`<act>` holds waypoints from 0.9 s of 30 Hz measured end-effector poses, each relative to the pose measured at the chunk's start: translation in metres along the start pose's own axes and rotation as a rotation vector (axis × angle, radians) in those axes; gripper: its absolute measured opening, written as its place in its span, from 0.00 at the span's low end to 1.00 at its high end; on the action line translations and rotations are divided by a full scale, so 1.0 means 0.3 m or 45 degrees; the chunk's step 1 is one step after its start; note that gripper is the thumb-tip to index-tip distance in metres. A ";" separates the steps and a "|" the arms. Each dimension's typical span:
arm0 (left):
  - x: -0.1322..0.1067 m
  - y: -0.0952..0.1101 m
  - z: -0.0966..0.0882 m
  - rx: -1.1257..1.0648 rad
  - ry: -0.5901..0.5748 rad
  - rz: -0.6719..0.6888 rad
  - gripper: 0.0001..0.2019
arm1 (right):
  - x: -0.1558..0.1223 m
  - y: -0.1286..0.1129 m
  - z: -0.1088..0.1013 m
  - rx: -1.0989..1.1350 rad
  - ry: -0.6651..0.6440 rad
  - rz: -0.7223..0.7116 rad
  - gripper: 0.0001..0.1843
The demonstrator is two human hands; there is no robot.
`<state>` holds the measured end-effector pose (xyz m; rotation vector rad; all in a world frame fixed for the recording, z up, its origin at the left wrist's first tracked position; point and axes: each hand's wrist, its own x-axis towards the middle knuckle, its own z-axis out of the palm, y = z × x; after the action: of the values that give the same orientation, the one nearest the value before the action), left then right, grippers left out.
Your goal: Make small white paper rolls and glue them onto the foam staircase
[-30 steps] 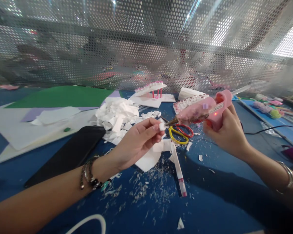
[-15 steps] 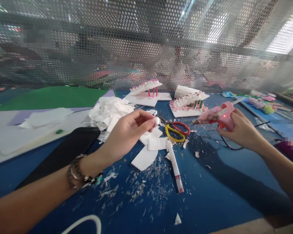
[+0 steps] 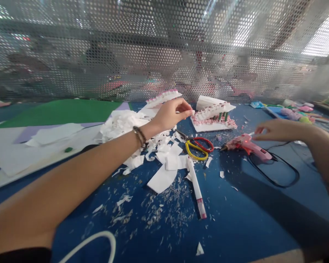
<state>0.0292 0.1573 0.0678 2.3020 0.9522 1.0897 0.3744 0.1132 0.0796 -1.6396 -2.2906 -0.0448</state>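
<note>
My left hand (image 3: 173,114) pinches a small white piece (image 3: 192,113) between thumb and fingertips. That piece is at the left edge of a small model (image 3: 212,112) with a white sloping top, green posts and pink bits on a white base. My right hand (image 3: 276,129) is open, just above and behind a pink glue gun (image 3: 248,144) with a red light, which lies on the blue table. Below my left hand are scissors (image 3: 199,148) with one red and one yellow handle, and a white marker (image 3: 196,186).
Shredded white paper (image 3: 123,124) is heaped left of centre. A second sloped model (image 3: 164,96) stands partly behind my left hand. The gun's black cord (image 3: 283,186) loops right. A green sheet (image 3: 57,113) lies at the back left, before a perforated metal screen (image 3: 153,47).
My left hand has moved forward and right, to the model with green posts. My right hand has let go of the glue gun, which now lies on the table.
</note>
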 end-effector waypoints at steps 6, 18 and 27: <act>0.087 -0.099 0.078 0.106 -0.177 0.049 0.08 | 0.227 -0.032 0.036 -0.186 -0.042 -0.129 0.17; 0.120 -0.224 0.160 0.236 -0.416 0.088 0.08 | 0.369 0.018 0.141 -0.162 -0.037 -0.174 0.27; 0.129 -0.258 0.177 0.484 -0.543 0.156 0.14 | 0.367 0.011 0.161 -0.131 -0.095 -0.235 0.21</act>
<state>0.0579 0.2337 0.0075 2.7738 0.9114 0.4447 0.3339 0.2254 0.0639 -1.4952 -2.5289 -0.1485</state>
